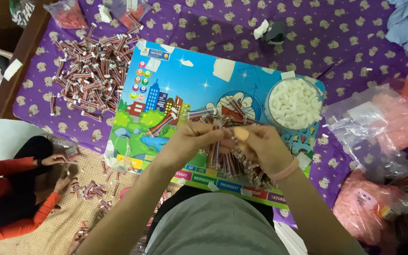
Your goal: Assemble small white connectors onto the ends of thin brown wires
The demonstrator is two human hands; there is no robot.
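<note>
Both hands meet over a bright cartoon board laid on the purple bedspread. The left hand pinches a short striped wire harness that hangs upright from its fingertips, and the right hand is closed on the same piece from the other side. A pile of wire harnesses lies just beneath, a tub of white connectors nearby.

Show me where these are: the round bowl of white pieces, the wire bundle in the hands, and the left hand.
round bowl (271, 92): head view, left rim.
wire bundle (215, 153): head view, middle of the wires below the fingers.
left hand (192, 139): head view, back of the hand.
</note>
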